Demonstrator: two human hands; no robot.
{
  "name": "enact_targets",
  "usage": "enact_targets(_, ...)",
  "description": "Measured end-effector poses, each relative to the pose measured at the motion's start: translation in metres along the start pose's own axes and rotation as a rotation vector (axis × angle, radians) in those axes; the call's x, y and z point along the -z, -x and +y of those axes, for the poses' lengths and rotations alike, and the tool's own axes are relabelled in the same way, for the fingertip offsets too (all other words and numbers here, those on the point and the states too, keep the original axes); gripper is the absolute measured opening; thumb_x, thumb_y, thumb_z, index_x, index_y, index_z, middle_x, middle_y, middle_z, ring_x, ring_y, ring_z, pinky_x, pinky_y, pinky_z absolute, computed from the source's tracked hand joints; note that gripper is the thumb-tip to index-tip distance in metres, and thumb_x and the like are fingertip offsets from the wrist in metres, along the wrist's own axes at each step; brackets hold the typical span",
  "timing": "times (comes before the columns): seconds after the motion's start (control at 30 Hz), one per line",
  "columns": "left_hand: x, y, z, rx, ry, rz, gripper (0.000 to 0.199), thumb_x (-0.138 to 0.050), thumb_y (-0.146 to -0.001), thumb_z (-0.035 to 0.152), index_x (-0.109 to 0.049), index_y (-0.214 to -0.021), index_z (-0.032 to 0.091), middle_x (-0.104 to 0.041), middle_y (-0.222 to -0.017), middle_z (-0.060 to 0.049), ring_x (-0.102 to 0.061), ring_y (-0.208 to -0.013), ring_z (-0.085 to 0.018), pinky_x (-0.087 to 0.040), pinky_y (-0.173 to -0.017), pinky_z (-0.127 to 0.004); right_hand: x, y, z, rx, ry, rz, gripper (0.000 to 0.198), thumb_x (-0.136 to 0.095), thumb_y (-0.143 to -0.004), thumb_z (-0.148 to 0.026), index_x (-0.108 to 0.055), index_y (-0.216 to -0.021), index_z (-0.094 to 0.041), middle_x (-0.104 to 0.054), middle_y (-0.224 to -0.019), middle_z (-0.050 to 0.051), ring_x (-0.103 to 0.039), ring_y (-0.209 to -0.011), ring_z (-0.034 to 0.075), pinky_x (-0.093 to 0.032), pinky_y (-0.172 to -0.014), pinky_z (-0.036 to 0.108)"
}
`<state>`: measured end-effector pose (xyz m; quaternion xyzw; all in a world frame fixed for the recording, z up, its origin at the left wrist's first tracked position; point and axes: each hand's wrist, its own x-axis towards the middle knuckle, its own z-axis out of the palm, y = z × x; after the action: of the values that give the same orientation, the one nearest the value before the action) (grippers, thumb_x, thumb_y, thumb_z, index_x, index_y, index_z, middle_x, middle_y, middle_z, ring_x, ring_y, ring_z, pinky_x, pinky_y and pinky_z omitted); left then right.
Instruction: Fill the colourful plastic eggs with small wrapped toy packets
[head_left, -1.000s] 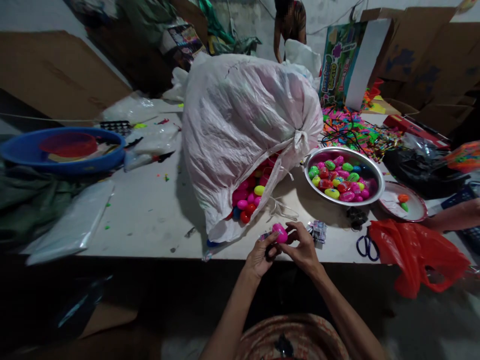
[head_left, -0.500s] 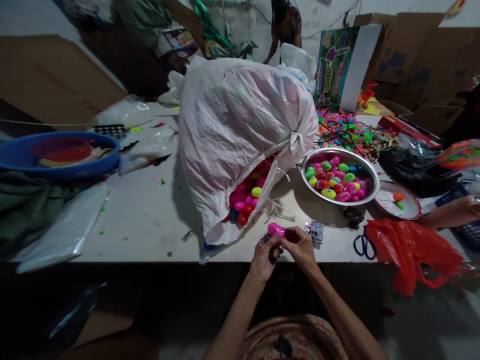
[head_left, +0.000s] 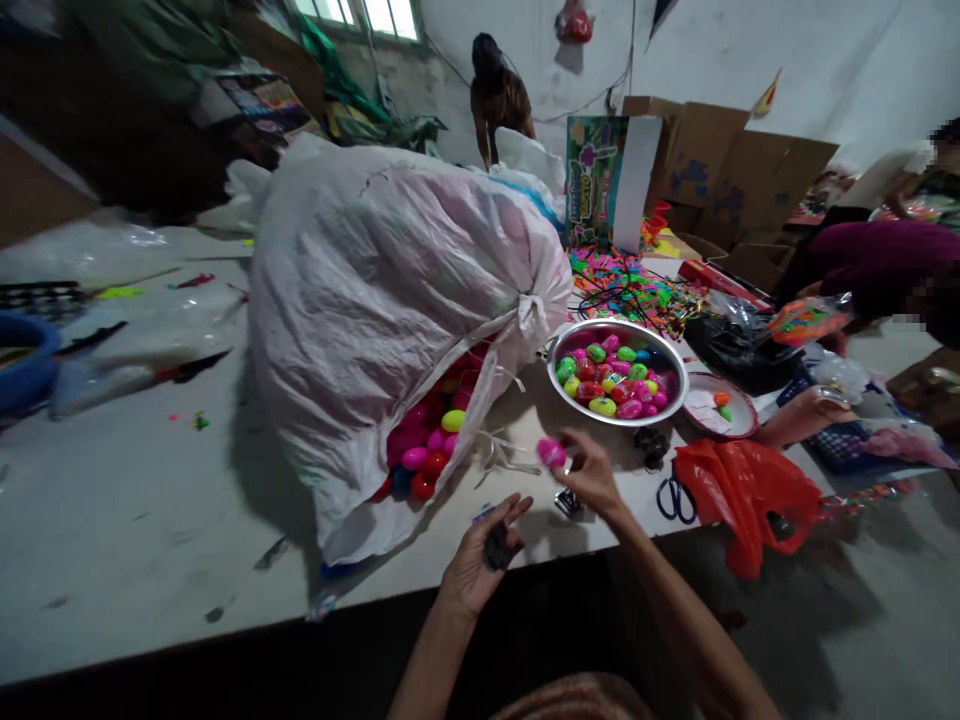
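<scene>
A pink plastic egg [head_left: 551,453] is pinched in the fingertips of my right hand [head_left: 592,480], raised just in front of a metal bowl [head_left: 553,385] of colourful plastic eggs. My left hand [head_left: 469,562] is turned palm up near the table edge, its fingers loosely curled around a small dark object [head_left: 496,548] whose kind I cannot make out. Beyond the left hand lies a big white sack [head_left: 405,260], its mouth gaping over loose eggs [head_left: 435,464]. Under the right hand rests a small patterned packet [head_left: 568,502].
Dark-handled scissors [head_left: 676,500] and a red plastic bag [head_left: 750,490] lie to the right. Behind them stands a red-rimmed plate [head_left: 731,430]. Small colourful pieces [head_left: 630,285] are heaped behind the bowl. One person [head_left: 501,105] bends at the back; another [head_left: 877,265] leans in at right.
My hands have moved apart. The right one has carried the pink egg away from the left, towards the bowl. The view has swung to the right.
</scene>
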<state>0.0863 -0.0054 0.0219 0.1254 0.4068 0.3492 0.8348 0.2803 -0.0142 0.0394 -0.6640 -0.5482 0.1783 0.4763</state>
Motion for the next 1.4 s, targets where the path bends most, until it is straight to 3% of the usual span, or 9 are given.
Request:
enact_targets(0.17, 0.016, 0.006, 0.014, -0.117, -0.015, 0.090, 0.026, -0.060, -0.070, 0.005, -0.062, -0.096, 0.009, -0.068, -0.100, -0.016, -0.067, -0.077, -0.022, -0.055, -0.068, -0.034, 0.106, -0.069, 0.024, -0.242, 0.681, 0.345, 0.051, -0.056, -0.074, -0.032, -0.050, -0.122, -0.017, -0.055, -0.117, 0.014, -0.058, -0.093, 0.027, -0.045, -0.074, 0.035)
enact_targets(0.27, 0.028, 0.011, 0.018, -0.214, -0.039, 0.156, 0.026, -0.064, -0.069, 0.009, -0.062, -0.094, 0.009, -0.070, -0.095, -0.016, -0.067, -0.082, -0.025, -0.055, -0.068, -0.035, 0.114, -0.086, 0.028, -0.310, 0.805, 0.342, 0.052, -0.056, -0.075, -0.033, -0.048, -0.124, -0.016, -0.052, -0.118, 0.017, -0.058, -0.092, 0.029, -0.045, -0.071, 0.037)
enact_targets(0.33, 0.034, 0.011, 0.018, -0.289, -0.066, 0.213, 0.027, -0.069, -0.066, 0.014, -0.062, -0.092, 0.010, -0.071, -0.089, -0.014, -0.068, -0.077, -0.023, -0.054, -0.064, -0.032, 0.081, -0.082, 0.019, -0.164, 0.694, 0.287, 0.046, -0.055, -0.078, -0.035, -0.051, -0.119, -0.016, -0.054, -0.114, 0.015, -0.058, -0.092, 0.027, -0.045, -0.071, 0.034)
enact_targets(0.47, 0.045, 0.008, 0.018, -0.433, -0.137, 0.308, 0.034, -0.078, -0.058, 0.026, -0.064, -0.084, 0.010, -0.071, -0.072, -0.009, -0.066, -0.058, -0.018, -0.052, -0.055, -0.026, -0.038, -0.063, -0.031, 0.255, 0.373, -0.096, 0.029, -0.050, -0.083, -0.031, -0.059, -0.107, -0.018, -0.061, -0.101, 0.008, -0.059, -0.082, 0.018, -0.045, -0.072, 0.027)
enact_targets(0.6, 0.053, 0.011, 0.026, -0.520, -0.204, 0.391, 0.041, -0.081, -0.052, 0.032, -0.063, -0.082, 0.011, -0.069, -0.068, -0.005, -0.059, -0.046, -0.013, -0.047, -0.046, -0.024, -0.128, -0.069, -0.078, 0.370, 0.579, -0.323, 0.027, -0.042, -0.086, -0.017, -0.058, -0.108, -0.019, -0.059, -0.110, 0.011, -0.059, -0.083, 0.020, -0.044, -0.073, 0.031)
enact_targets(0.83, 0.061, 0.016, 0.038, -0.586, -0.188, 0.448, 0.037, -0.083, -0.043, 0.029, -0.064, -0.069, 0.011, -0.061, -0.059, 0.001, -0.055, -0.050, -0.010, -0.046, -0.050, -0.023, -0.143, -0.079, -0.065, 0.435, 0.704, -0.368, 0.038, -0.036, -0.086, -0.009, -0.048, -0.121, -0.014, -0.041, -0.136, 0.020, -0.048, -0.110, 0.030, -0.033, -0.092, 0.046)
enact_targets(1.03, 0.058, 0.014, 0.033, -0.620, -0.252, 0.418, 0.036, -0.081, -0.049, 0.028, -0.066, -0.077, 0.011, -0.064, -0.064, -0.003, -0.055, -0.053, -0.011, -0.041, -0.049, -0.021, -0.112, -0.063, -0.074, 0.176, 0.150, -0.393, 0.041, -0.057, -0.074, -0.026, -0.048, -0.113, -0.017, -0.058, -0.106, 0.010, -0.058, -0.085, 0.022, -0.047, -0.071, 0.035)
enact_targets(1.2, 0.045, 0.012, 0.027, -0.593, -0.386, 0.332, 0.033, -0.081, -0.046, 0.027, -0.063, -0.069, 0.012, -0.059, -0.054, 0.002, -0.049, -0.045, -0.008, -0.036, -0.043, -0.019, -0.088, -0.009, -0.055, -0.211, -0.698, -0.803, 0.033, -0.066, -0.067, -0.029, -0.055, -0.096, -0.017, -0.063, -0.078, 0.000, -0.056, -0.054, 0.011, -0.047, -0.051, 0.024)
enact_targets(1.4, 0.035, 0.014, 0.016, -0.457, -0.394, 0.237, 0.033, -0.081, -0.045, 0.028, -0.061, -0.066, 0.013, -0.056, -0.052, 0.003, -0.049, -0.044, -0.008, -0.037, -0.042, -0.019, -0.078, 0.016, -0.032, -0.411, -0.859, -0.495, 0.028, -0.073, -0.060, -0.025, -0.056, -0.080, -0.016, -0.064, -0.071, -0.001, -0.057, -0.052, 0.009, -0.044, -0.046, 0.019)
